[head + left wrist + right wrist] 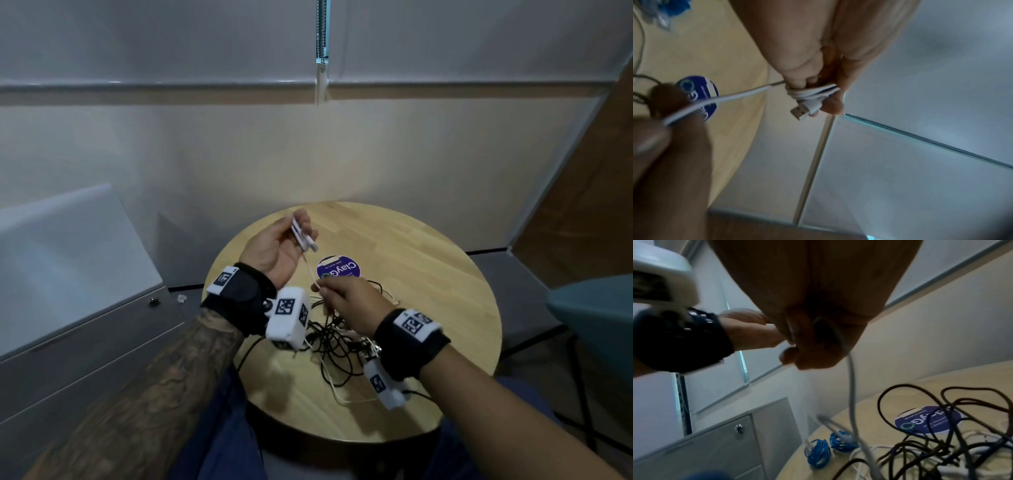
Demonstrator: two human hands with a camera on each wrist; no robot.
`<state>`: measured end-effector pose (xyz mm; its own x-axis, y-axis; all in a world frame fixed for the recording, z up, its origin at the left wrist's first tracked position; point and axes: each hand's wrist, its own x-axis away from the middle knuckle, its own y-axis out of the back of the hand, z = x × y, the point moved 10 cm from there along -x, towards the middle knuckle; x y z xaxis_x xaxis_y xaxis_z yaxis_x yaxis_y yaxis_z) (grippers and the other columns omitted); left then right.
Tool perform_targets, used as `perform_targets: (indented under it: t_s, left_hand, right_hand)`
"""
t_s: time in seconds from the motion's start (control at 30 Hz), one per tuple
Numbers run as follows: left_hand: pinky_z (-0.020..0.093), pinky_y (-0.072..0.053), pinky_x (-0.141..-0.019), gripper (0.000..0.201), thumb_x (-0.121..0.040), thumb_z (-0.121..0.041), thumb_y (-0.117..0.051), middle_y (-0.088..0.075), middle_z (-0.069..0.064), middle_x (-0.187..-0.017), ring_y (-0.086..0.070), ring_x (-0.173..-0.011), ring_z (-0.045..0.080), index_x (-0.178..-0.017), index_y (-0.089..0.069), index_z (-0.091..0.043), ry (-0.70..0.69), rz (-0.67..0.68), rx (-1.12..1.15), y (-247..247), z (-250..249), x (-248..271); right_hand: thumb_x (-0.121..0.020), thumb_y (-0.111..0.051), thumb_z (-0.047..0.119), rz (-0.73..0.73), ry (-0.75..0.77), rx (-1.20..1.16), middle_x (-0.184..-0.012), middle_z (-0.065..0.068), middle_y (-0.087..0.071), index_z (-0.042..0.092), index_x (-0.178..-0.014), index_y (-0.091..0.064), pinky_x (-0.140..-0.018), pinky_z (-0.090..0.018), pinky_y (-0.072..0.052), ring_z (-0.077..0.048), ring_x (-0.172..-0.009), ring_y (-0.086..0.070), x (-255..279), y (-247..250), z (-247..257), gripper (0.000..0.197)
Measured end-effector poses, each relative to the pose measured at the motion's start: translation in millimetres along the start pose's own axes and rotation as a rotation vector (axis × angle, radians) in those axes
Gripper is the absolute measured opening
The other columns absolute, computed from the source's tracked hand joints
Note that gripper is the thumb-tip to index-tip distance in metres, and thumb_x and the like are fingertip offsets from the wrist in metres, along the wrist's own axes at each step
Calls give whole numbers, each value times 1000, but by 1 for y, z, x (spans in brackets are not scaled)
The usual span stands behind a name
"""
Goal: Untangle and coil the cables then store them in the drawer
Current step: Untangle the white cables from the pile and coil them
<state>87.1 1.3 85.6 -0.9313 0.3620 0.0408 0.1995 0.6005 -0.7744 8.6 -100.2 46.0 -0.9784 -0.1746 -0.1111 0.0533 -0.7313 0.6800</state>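
Cables are the whole job, and right now you have one of them, the white cable [813, 95], partly wound round the fingers of your left hand [274, 248], which is curled tight on the small bundle with the USB plug [800, 112] poking out below the fingertips. Your right hand [347, 301] pinches the same cable a little farther along, so a short taut span runs from the bundle down and toward you to that pinch. That span is what the next wrap turns on: it leaves the coil on the side facing your right hand, roughly in line with the bundle's long axis, so by my reckoning the right hand is the one to carry it round. Below the pinch the cable drops (slack, as far as the right wrist view shows) into the tangle of black cables [337, 337] on the round table [428, 274], beside a purple sticker [339, 269]. Two blue coiled cables [818, 451] lie near the table's edge. The drawer unit [85, 335] stands on your left, closed.
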Motion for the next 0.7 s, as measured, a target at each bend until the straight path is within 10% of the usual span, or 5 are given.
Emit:
perform_targets:
  t_s: [0.33, 0.5, 0.7]
  left_hand:
    - [37, -52, -76, 20, -98, -10, -51, -68, 10, -80, -64, -74, 21, -91, -70, -5, -304, -175, -792, 56, -16, 2]
    - [33, -45, -62, 27, -101, -14, -48, -64, 7, -69, -57, -61, 18, -86, -68, -4, -118, 58, -988, 19, 20, 22]
    - [31, -40, -59, 41, -100, -29, -45, -40, 1, -51, -36, -43, 12, -64, -55, -11, 123, 234, -873, -8, 40, 36]
  right_hand:
    - [-96, -63, 29, -109, 104, -48, -57, 15, -53, 26, -79, -66, -56, -23, -38, -1, -53, -46, 12, 39, 39, 17]
    - [-94, -68, 17, -230, 114, -216, -80, -2, -73, 10, -91, -76, -67, -21, -47, -6, -69, -58, 8, 87, 46, 11]
    - [-87, -76, 27, -331, 33, -224, -84, 4, -77, 21, -92, -80, -78, -27, -54, -14, -83, -71, -2, 114, 16, 9]
